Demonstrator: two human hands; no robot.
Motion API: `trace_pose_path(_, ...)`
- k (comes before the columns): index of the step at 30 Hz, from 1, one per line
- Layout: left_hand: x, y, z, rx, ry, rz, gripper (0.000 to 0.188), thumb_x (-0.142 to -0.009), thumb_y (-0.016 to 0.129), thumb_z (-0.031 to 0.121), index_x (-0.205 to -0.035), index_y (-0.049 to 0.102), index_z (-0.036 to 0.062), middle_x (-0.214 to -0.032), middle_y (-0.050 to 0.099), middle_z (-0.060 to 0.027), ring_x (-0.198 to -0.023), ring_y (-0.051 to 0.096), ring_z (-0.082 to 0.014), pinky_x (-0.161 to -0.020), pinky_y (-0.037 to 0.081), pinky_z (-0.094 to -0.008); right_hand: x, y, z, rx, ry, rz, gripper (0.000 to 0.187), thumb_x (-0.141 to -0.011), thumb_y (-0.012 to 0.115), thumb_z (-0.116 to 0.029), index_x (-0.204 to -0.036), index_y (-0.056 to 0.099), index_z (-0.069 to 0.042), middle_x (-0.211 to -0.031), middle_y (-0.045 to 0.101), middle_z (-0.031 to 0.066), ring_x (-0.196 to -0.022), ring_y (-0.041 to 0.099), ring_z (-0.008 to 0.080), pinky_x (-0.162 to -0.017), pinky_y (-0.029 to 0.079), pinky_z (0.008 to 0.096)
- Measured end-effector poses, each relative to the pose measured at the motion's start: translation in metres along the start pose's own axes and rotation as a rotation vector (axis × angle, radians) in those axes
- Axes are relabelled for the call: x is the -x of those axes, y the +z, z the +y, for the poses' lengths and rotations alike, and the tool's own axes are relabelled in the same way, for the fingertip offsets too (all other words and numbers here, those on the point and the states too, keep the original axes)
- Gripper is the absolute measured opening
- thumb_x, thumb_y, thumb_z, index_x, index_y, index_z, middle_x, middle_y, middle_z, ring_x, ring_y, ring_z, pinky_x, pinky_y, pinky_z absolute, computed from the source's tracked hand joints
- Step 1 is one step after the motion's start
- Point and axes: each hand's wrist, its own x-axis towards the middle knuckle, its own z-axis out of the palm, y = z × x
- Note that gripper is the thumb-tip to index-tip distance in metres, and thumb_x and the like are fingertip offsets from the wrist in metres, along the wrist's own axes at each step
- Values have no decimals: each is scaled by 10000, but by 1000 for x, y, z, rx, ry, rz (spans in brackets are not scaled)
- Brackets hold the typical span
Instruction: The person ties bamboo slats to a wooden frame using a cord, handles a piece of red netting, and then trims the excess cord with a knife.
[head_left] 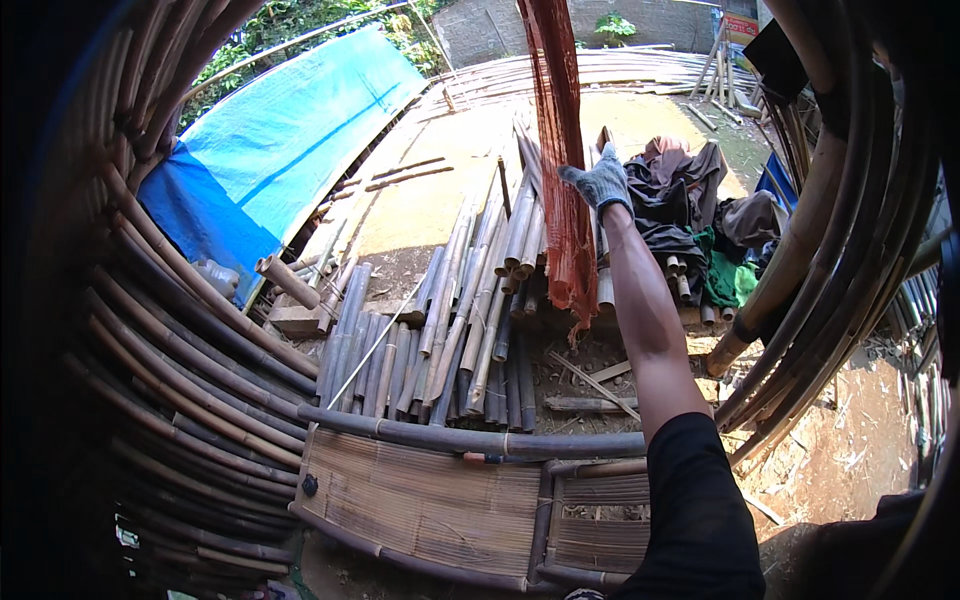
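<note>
outdoors among bamboo poles (440, 330), red netting (568, 240)

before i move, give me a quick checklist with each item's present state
1. Glove on the right hand: ok, grey and worn.
2. Right hand open: ok, thumb spread wide.
3. Right hand clear of the hanging net: cannot tell, they meet in this view.
4. Left hand in sight: not ok, it is out of view.
5. Near ends of the poles even: not ok, they stagger.
6. Net's lower end neat: not ok, it is ragged.
</note>
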Motion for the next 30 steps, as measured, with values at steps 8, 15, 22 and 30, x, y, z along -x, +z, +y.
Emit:
trace_pose_path(8, -73, -90, 138, -94, 446, 343, 404, -894, 644, 317, -1223, 634, 83, -1144, 658, -182, -1020, 640, -310, -837, 526, -422, 116, 5, -21, -1180, -4, -709, 524, -895, 669, -197, -1345, 525, 30, -689, 495, -37, -570, 490, 73, -610, 507, 295)
trace_pose_path(15, -97, -228, 355, 294, 827, 529, 441, -887, 679, 232, -1249, 577, 2, -1201, 602, -177, -1077, 605, -302, -894, 503, -374, 280, -88, 7, -1019, 140, -449, 513, -926, 648, -169, -1371, 470, 11, -984, 672, 90, -817, 679, 153, -748, 568, 276)
trace_pose_path(22, -40, -248, 500, 829, 1170, 17, 418, -989, 627, 242, -1313, 543, -7, -1152, 652, -76, -1048, 610, -126, -867, 508, -282, 396, -159, -14, -782, 338, -519, 230, -1004, 564, -202, -1039, 672, -1, -893, 701, 53, -785, 641, 113, -711, 513, 262)
trace_pose_path(30, 11, -238, 505, 1044, 1049, 67, 254, -941, 694, 211, -1092, 678, 8, -936, 704, -50, -769, 679, -110, -601, 580, -260, 431, -188, -22, -882, 375, -282, 240, -919, 704, -176, -1069, 661, 7, -921, 677, 37, -816, 604, 84, -740, 505, 249)
